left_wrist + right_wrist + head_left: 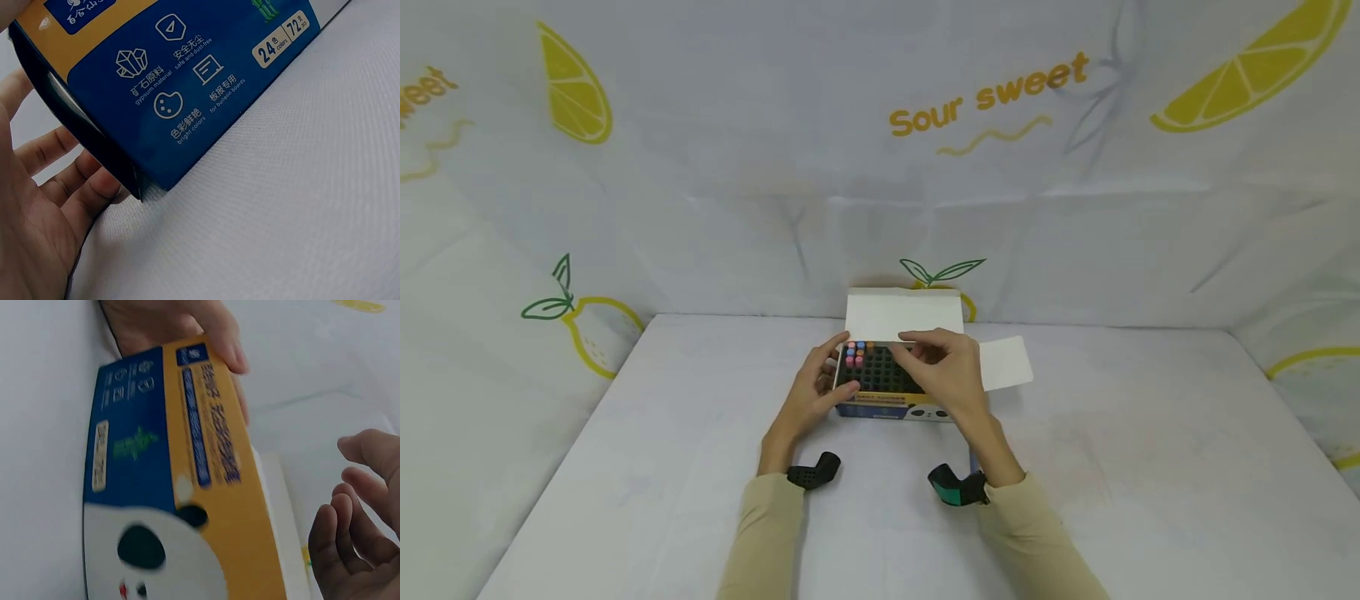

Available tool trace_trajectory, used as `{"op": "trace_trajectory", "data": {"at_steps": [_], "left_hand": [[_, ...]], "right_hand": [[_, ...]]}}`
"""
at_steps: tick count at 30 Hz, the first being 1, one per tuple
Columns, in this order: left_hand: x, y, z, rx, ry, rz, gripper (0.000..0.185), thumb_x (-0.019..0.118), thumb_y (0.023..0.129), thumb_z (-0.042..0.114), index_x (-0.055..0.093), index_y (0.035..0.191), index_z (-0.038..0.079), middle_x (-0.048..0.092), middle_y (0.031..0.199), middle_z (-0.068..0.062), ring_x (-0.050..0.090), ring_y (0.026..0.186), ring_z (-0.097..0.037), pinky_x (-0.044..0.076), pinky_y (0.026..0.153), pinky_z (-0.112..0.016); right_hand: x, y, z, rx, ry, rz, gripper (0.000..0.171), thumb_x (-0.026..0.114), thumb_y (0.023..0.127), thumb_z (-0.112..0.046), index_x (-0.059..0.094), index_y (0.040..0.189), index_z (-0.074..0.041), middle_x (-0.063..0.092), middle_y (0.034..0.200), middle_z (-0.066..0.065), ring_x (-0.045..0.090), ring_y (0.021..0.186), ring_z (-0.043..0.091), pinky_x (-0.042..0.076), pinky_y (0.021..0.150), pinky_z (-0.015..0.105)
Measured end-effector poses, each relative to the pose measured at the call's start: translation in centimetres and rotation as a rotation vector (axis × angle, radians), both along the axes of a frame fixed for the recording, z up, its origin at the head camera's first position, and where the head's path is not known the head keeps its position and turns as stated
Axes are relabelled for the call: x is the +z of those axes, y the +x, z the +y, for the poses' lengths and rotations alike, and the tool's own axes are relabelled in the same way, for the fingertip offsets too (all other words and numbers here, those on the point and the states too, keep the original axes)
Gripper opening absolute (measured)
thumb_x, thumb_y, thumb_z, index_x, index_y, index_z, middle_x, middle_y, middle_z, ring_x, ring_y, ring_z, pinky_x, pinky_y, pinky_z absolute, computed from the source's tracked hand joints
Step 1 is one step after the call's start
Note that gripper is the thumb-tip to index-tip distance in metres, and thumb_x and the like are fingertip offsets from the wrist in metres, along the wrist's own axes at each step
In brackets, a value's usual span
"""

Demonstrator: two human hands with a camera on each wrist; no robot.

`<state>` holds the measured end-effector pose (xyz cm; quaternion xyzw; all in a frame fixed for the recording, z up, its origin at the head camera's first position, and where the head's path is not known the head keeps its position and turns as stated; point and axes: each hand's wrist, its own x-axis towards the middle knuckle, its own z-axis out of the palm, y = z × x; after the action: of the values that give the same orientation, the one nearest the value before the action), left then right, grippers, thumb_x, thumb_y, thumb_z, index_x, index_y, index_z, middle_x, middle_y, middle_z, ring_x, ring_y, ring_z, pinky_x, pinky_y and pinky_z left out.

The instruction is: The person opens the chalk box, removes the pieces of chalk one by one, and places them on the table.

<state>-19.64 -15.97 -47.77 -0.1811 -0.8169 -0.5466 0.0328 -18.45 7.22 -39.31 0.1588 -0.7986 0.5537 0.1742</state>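
A blue and yellow chalk box (872, 412) with a panda print stands on the table, its top opened. In its black holed insert (880, 375), several coloured chalk sticks (854, 353) fill the back left corner. My left hand (808, 396) grips the box's left end, thumb at the front edge and fingers round the back and side; the left wrist view has its curled fingers (56, 162) beside the end flap. Above the right part of the insert, my right hand (951, 371) hovers with bent fingers; nothing shows between its thumb and fingers in the right wrist view (362, 512).
The white lid (904, 315) stands up behind the box, and a white side flap (1006, 364) sticks out to the right. White cloth covers the table (1150, 467); a lemon-printed cloth wall (737, 167) rises behind it. Each wrist wears a black device (814, 472).
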Motion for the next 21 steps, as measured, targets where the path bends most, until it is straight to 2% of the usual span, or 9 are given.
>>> {"op": "trace_trajectory", "data": {"at_steps": [4, 9, 21], "left_hand": [[0.0, 0.0, 0.2, -0.005, 0.015, -0.016, 0.079, 0.072, 0.091, 0.041, 0.037, 0.159, 0.022, 0.048, 0.129, -0.019, 0.051, 0.096, -0.021, 0.050, 0.078, -0.026], [0.1, 0.1, 0.4, -0.008, 0.013, -0.015, 0.079, 0.072, 0.091, 0.041, 0.037, 0.159, 0.021, 0.048, 0.129, -0.019, 0.051, 0.096, -0.020, 0.050, 0.078, -0.025], [0.2, 0.0, 0.1, 0.005, 0.003, -0.005, 0.080, 0.072, 0.091, 0.045, 0.037, 0.159, 0.022, 0.049, 0.128, -0.019, 0.051, 0.094, -0.021, 0.049, 0.076, -0.025]], "right_hand": [[-0.5, -1.0, -1.9, -0.028, 0.028, -0.032, 0.018, 0.082, 0.084, -0.011, 0.081, 0.098, 0.001, 0.071, 0.070, 0.016, 0.061, 0.060, 0.013, 0.048, 0.058, 0.019], [-1.3, -1.8, -3.4, -0.060, 0.082, -0.078, 0.018, 0.080, 0.086, -0.012, 0.081, 0.097, 0.002, 0.071, 0.068, 0.016, 0.059, 0.058, 0.016, 0.042, 0.052, 0.019], [-1.8, -1.9, -4.6, -0.108, 0.216, -0.145, 0.014, 0.078, 0.088, -0.011, 0.082, 0.095, 0.001, 0.073, 0.070, 0.012, 0.059, 0.057, 0.013, 0.042, 0.051, 0.018]]}}
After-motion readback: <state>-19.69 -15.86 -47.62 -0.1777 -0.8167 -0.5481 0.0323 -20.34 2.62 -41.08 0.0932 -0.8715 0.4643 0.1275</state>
